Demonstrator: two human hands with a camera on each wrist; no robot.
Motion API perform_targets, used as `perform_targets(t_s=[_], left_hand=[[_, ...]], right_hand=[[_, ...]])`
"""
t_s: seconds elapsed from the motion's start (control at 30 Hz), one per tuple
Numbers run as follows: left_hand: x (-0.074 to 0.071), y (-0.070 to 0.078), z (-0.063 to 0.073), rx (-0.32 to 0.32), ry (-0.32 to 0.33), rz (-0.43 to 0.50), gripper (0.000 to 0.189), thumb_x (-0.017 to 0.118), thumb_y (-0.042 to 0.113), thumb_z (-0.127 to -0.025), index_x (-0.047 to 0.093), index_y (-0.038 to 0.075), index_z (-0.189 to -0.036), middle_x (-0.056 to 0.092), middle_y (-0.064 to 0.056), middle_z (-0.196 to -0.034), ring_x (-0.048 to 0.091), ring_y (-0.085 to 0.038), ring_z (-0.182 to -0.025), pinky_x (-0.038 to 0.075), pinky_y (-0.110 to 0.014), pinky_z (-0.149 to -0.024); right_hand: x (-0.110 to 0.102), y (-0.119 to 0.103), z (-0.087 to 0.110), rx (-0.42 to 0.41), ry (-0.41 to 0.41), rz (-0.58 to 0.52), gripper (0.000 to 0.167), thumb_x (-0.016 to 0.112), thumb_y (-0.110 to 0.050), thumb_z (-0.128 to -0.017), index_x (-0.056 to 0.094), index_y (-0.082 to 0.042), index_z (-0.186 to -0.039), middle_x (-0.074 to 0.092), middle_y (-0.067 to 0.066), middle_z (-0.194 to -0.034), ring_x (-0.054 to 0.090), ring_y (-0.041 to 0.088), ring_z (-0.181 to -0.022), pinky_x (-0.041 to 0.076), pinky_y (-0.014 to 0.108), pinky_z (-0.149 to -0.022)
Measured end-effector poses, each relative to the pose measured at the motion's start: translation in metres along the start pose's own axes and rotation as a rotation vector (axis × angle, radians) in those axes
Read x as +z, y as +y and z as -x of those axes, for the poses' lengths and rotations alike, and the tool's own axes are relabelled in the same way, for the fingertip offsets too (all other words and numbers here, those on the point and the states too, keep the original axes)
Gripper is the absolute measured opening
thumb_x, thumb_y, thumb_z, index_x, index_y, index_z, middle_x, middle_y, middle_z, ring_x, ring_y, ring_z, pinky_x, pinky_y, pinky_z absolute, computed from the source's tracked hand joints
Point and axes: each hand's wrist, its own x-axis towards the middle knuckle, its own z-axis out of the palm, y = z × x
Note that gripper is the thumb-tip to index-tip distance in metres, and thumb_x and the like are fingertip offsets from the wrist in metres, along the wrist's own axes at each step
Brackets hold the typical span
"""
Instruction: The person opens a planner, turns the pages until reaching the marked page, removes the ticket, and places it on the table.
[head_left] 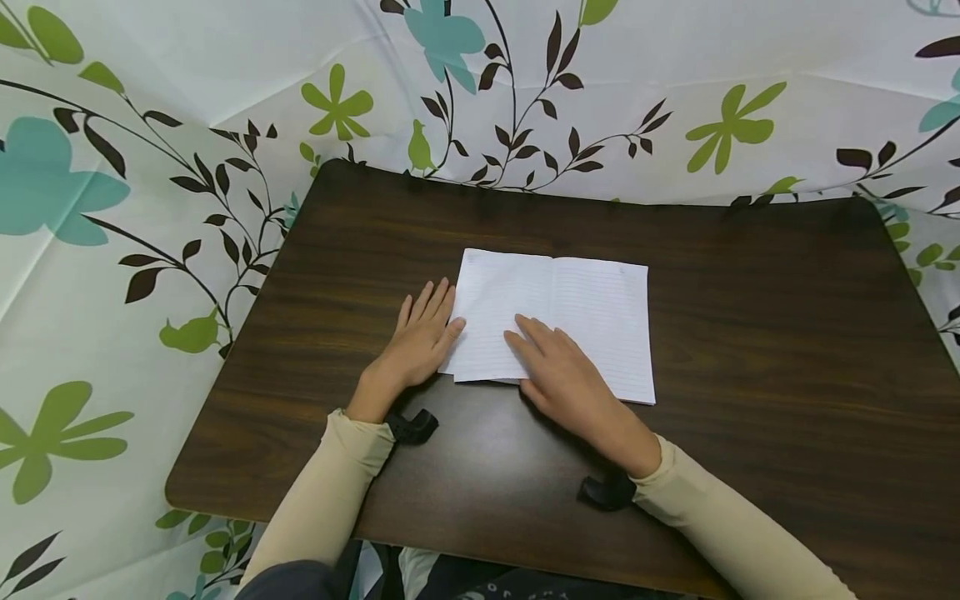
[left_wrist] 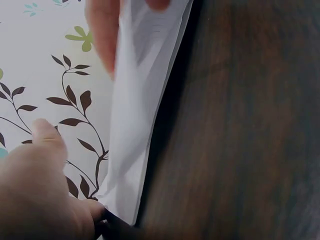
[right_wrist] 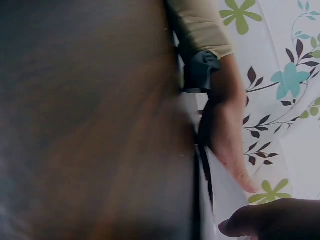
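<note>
An open notebook (head_left: 600, 308) with white lined pages lies on the dark wooden table, a left-hand page sitting slightly askew over what is beneath. My left hand (head_left: 416, 346) rests palm down at the notebook's left edge, fingers straight, thumb touching the page. Across the lower middle lies my right hand (head_left: 570, 387), its extended fingers touching the left page close to the fold. Its thumb is at the bottom edge; whether it goes under the paper is unclear. In the left wrist view the page (left_wrist: 132, 115) bulges upward. The right wrist view shows the paper (right_wrist: 227, 195) between both hands.
The brown table (head_left: 787, 333) extends on both sides of the notebook. A white curtain (head_left: 247, 50) with leaf and flower prints hangs behind and to the left. Black straps (head_left: 412, 427) are around both wrists.
</note>
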Motion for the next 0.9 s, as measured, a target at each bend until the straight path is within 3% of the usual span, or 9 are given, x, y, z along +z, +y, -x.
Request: perform_targets(t_s=[0.23, 0.63, 0.77, 0.9], left_hand=[[0.001, 0.000, -0.002, -0.005, 0.004, -0.006, 0.072, 0.026, 0.052, -0.112, 0.005, 0.012, -0.169, -0.003, -0.006, -0.178, -0.009, -0.028, -0.165, -0.008, -0.057, -0.131], [0.000, 0.002, 0.002, -0.008, 0.005, -0.027, 0.081, 0.039, 0.054, -0.110, 0.004, 0.009, -0.168, -0.002, -0.009, -0.177, -0.007, -0.031, -0.165, -0.006, -0.059, -0.131], [0.000, 0.002, 0.003, 0.000, 0.008, -0.030, 0.083, 0.043, 0.053, -0.109, 0.006, 0.008, -0.168, -0.001, -0.011, -0.177, -0.006, -0.032, -0.165, -0.004, -0.060, -0.131], [0.000, 0.003, 0.003, 0.009, 0.017, -0.027, 0.084, 0.045, 0.052, -0.108, 0.007, 0.006, -0.168, 0.001, -0.012, -0.177, -0.005, -0.033, -0.165, -0.004, -0.061, -0.131]], right_hand=[[0.006, 0.000, 0.000, 0.001, -0.023, 0.024, 0.059, 0.077, -0.023, -0.096, 0.056, -0.003, -0.148, 0.052, 0.022, -0.156, 0.051, 0.038, -0.145, 0.045, 0.056, -0.116], [0.007, 0.002, 0.001, 0.047, -0.155, -0.078, 0.064, 0.068, -0.039, -0.101, 0.052, -0.005, -0.153, 0.044, 0.019, -0.164, 0.040, 0.036, -0.154, 0.036, 0.054, -0.124], [0.003, 0.006, 0.002, 0.067, -0.141, -0.161, 0.061, 0.067, -0.037, -0.102, 0.052, -0.005, -0.153, 0.046, 0.017, -0.163, 0.042, 0.035, -0.153, 0.039, 0.053, -0.122], [-0.004, 0.013, -0.001, 0.121, -0.066, -0.264, 0.052, 0.067, -0.029, -0.104, 0.056, -0.004, -0.148, 0.058, 0.016, -0.151, 0.056, 0.032, -0.141, 0.049, 0.051, -0.113]])
